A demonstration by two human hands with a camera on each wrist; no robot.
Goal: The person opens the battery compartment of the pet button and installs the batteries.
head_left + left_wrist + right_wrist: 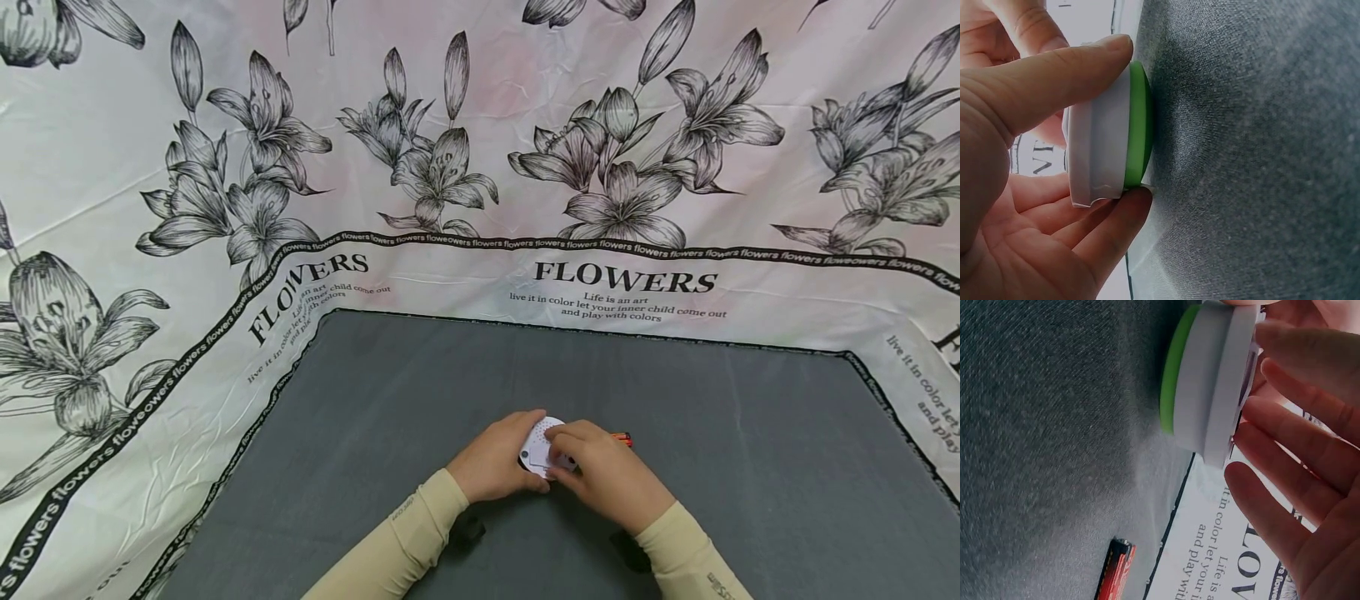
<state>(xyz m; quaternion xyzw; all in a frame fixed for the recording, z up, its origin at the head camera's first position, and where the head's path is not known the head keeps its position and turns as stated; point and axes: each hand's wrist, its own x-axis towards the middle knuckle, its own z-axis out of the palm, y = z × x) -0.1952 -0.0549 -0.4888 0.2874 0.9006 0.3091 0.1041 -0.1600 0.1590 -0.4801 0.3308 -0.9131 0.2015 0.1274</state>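
Observation:
A round white device [536, 450] with a green domed side [1138, 125] is held just above the grey cloth, its green side turned down. My left hand [495, 458] grips it by the rim, thumb on one side and fingers on the other. Over the upturned white face, my right hand [611, 479] touches with its fingertips [1250, 409], the fingers fairly straight and slightly spread. Part of that face is hidden beneath the right hand. Just beyond the right hand, a red-and-black battery [1115, 569] lies on the cloth, partly covered by the hand in the head view.
The grey cloth [420, 383] spreads under both hands, edged by a thin black line. Around it runs a white border [450, 279] printed with flowers and lettering. Two dark objects [467, 533] show beneath the wrists.

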